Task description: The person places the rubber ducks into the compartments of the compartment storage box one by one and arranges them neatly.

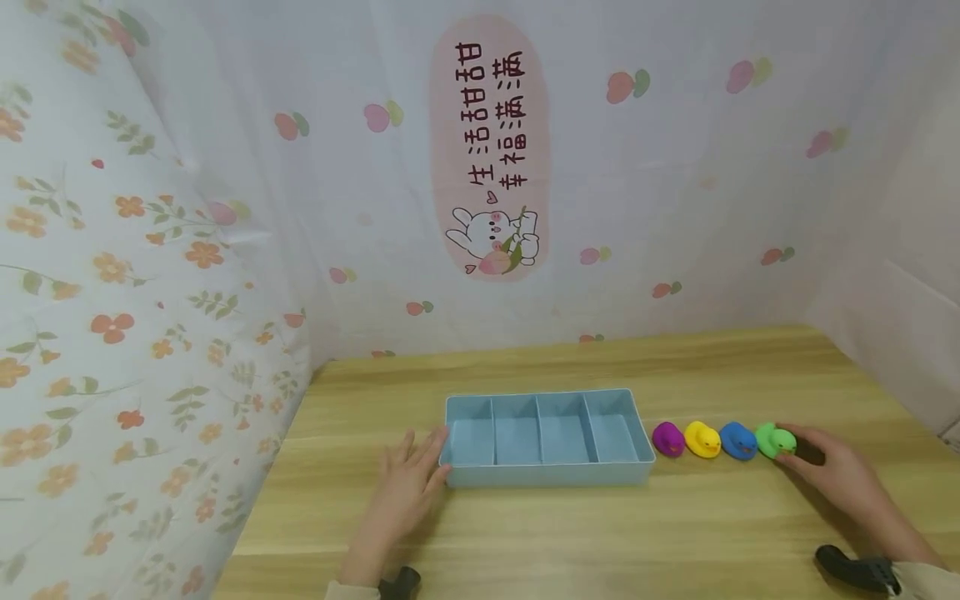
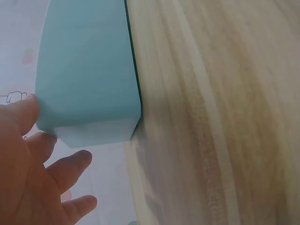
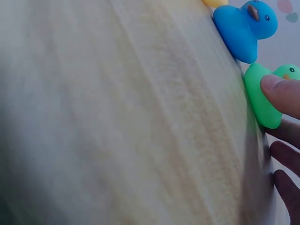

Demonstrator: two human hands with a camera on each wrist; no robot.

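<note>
A blue tray with four compartments [image 1: 547, 476] lies on the table, and my left hand [image 1: 408, 487] touches its left end with spread fingers. In the left wrist view, fingertips of the left hand [image 2: 35, 173] rest at the corner of the tray [image 2: 89, 65]. To the right of the tray stand a purple duck [image 1: 667, 439], a yellow duck [image 1: 702, 439], a blue duck [image 1: 738, 441] and a green duck [image 1: 772, 439] in a row. My right hand [image 1: 836, 475] holds the green duck [image 3: 262, 101] between thumb and fingers, beside the blue duck [image 3: 241, 28].
The wooden table [image 1: 570, 542] reaches back to a wall cloth with fruit prints and a rabbit picture [image 1: 491, 150]. A flowered cloth [image 1: 150, 333] hangs along the left side. Black straps show at both wrists.
</note>
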